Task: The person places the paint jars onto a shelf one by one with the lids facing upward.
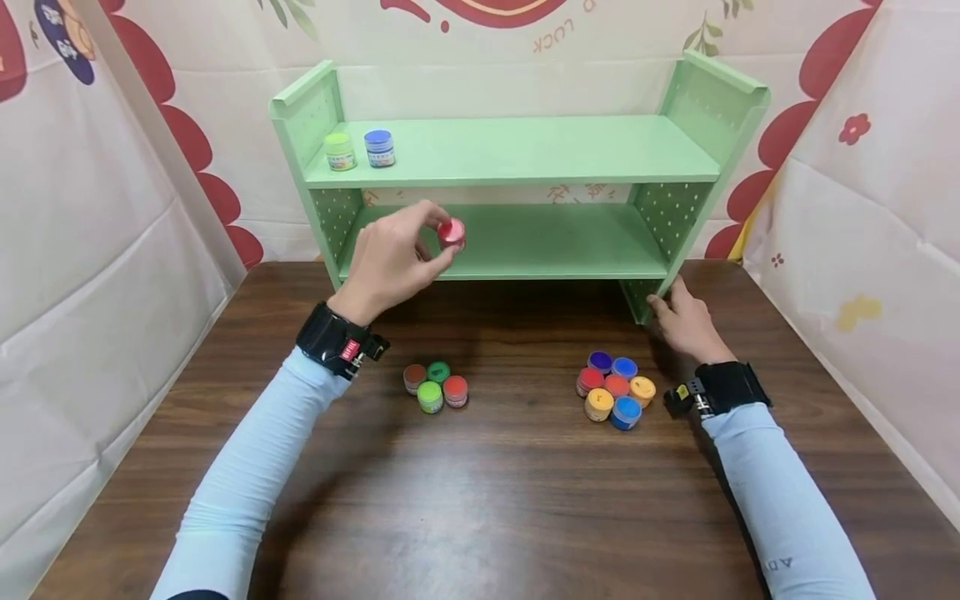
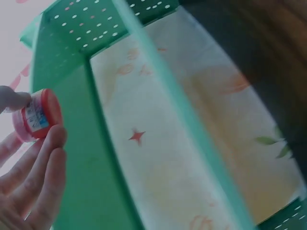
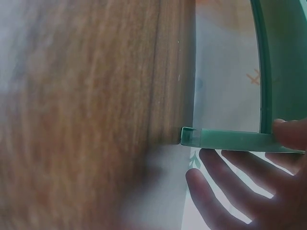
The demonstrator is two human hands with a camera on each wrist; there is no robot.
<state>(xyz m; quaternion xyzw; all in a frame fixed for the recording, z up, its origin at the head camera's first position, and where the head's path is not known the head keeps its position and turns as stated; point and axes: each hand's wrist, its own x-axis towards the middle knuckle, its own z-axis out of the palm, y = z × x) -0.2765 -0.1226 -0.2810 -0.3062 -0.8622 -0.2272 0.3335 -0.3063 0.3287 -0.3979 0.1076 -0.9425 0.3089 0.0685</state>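
Note:
My left hand (image 1: 387, 262) pinches a small red-lidded jar (image 1: 452, 233) between thumb and fingers, in front of the lower board of a green two-tier shelf (image 1: 510, 150). In the left wrist view the jar (image 2: 39, 115) lies tipped on its side, its label showing. At the shelf's lower right, my right hand (image 1: 688, 322) holds the side panel. The right wrist view has the thumb on the panel's (image 3: 235, 140) inner face and the fingers along its outer face. On the top board stand a light-green jar (image 1: 341, 152) and a blue-lidded jar (image 1: 379, 148).
On the brown wooden table (image 1: 480, 500), a cluster of red and green jars (image 1: 431, 397) sits left of centre. Another cluster of blue, red, yellow and purple jars (image 1: 617, 386) stands to the right. Printed white cloth (image 1: 112, 250) hangs around the table.

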